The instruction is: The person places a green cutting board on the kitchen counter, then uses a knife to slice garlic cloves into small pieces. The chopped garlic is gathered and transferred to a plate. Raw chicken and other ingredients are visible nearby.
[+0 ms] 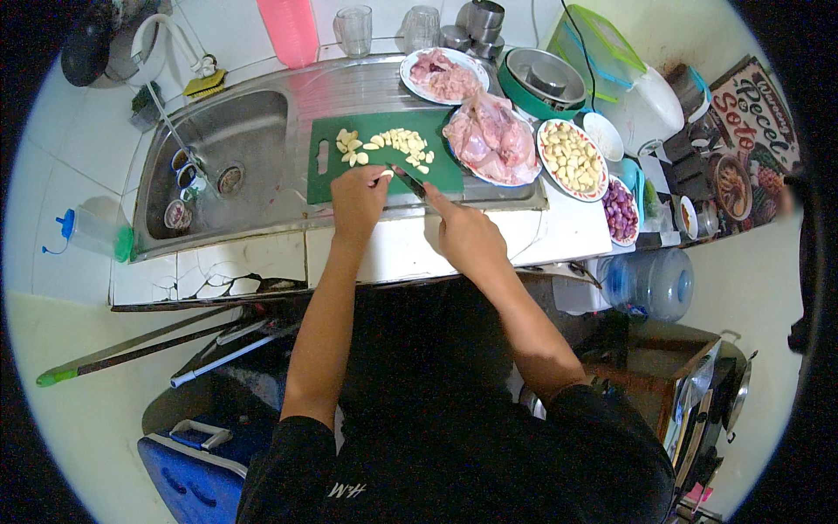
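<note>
My left hand (357,196) pinches a pale garlic clove (387,173) at the near edge of a green cutting board (321,187). My right hand (473,239) grips a knife (411,183), its index finger along the blade, whose tip is close to the clove. On the board beyond my hands lie whole-looking garlic cloves (348,141) at the left and many cut pieces (399,139) towards the middle and right. A plate of raw chicken (494,141) overlaps the board's right edge. The knife's handle is hidden in my right hand.
Further right stand a plate of peeled garlic (573,160) and a plate of shallots (620,211). Behind are a plate of chicken pieces (445,75) and a green round container (543,82). Left of the board is a steel sink basin (255,131) with small dishes; glasses (354,31) stand along the wall.
</note>
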Action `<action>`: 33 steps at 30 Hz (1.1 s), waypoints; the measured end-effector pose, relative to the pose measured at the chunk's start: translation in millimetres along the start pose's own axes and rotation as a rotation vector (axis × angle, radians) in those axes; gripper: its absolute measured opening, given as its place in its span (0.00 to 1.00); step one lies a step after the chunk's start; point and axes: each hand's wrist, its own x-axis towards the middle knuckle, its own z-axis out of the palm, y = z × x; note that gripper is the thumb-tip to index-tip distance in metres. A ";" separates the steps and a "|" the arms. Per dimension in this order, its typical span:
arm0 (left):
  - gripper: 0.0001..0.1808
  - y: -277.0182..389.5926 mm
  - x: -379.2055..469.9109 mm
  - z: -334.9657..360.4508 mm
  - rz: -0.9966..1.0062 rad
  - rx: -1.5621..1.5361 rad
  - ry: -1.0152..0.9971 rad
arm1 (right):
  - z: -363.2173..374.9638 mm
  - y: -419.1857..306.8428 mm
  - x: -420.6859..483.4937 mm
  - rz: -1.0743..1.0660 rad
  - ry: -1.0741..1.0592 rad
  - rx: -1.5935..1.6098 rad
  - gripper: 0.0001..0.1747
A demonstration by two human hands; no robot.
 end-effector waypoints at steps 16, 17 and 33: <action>0.11 6.5 21.1 -16.3 -0.231 -0.051 -0.216 | -2.4 -13.9 9.5 -0.047 -0.061 -0.095 0.36; 0.10 6.6 20.6 -16.7 -0.227 -0.050 -0.211 | 0.2 -15.9 13.2 -0.037 -0.053 -0.079 0.37; 0.12 -4.6 11.8 -5.9 -0.203 -0.048 -0.148 | -1.1 -6.8 8.3 0.073 -0.064 -0.033 0.34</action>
